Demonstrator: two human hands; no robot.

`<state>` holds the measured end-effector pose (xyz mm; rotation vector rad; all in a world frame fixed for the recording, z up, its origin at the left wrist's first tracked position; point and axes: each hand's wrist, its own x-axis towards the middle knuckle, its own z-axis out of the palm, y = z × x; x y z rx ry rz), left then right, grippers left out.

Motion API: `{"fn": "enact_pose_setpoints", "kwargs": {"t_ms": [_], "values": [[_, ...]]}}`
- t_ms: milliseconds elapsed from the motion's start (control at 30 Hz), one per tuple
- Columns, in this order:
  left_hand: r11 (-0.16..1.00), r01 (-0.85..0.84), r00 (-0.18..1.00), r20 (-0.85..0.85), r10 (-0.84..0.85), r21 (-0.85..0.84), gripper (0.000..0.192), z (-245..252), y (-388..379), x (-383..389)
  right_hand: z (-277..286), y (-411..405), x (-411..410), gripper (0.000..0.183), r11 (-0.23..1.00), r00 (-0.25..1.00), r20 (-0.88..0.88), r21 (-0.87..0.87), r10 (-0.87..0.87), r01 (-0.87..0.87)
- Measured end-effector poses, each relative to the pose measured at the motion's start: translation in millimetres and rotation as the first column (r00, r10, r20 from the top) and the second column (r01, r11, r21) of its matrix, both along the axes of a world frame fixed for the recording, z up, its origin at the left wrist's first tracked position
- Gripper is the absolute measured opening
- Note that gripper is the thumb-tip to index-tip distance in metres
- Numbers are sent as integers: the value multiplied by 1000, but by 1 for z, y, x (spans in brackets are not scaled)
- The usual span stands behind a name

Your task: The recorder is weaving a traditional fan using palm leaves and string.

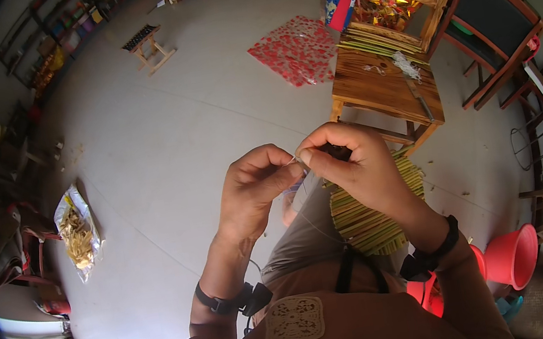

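Note:
Thin thread (318, 226) runs from my fingertips down to a round mat of green-yellow plant stalks (378, 211) on my lap. My left hand (258, 187) pinches the thread between thumb and forefinger. Close beside it, my right hand (354, 162) pinches the same thread, the fingertips of both hands nearly touching. Whether a needle is between them cannot be told. The right forearm hides part of the mat. On the wooden chair (373, 78) ahead lie a bundle of white string (407, 66), a knife (420, 99) and several long stalks (379, 46).
A red-patterned plastic sheet (293, 53) lies on the floor beside the chair. Further left stands a small folding stool (146, 46). A silvery bag with dry plant matter (76, 233) lies at left. Red basins (513, 257) and a dark-backed chair (496, 20) are at right.

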<state>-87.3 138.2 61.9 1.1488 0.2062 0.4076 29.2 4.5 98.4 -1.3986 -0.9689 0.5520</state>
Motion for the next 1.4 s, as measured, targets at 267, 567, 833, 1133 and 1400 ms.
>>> {"fn": "enact_pose_setpoints", "kwargs": {"t_ms": [267, 567, 833, 1133, 1400], "values": [[986, -23, 999, -38, 29, 164, 3, 10, 13, -9, 3, 6, 8, 13, 990, 988, 110, -97, 112, -101], [986, -8, 996, -82, 22, 167, 2, 13, 11, -10, 1, 7, 13, 11, 989, 985, 133, -109, 111, -97], [985, 28, 994, -112, -9, 168, 3, 16, 8, -8, 5, 3, 12, 7, 990, 983, 148, -107, 110, -94], [989, -29, 994, -98, 43, 146, 3, 13, 2, -2, -3, 5, 7, 2, 999, 981, 193, -41, 23, -16], [996, -19, 997, -78, 26, 88, 4, 7, 3, -2, -2, 2, 8, 4, 998, 998, 66, -65, 8, -4]]}}
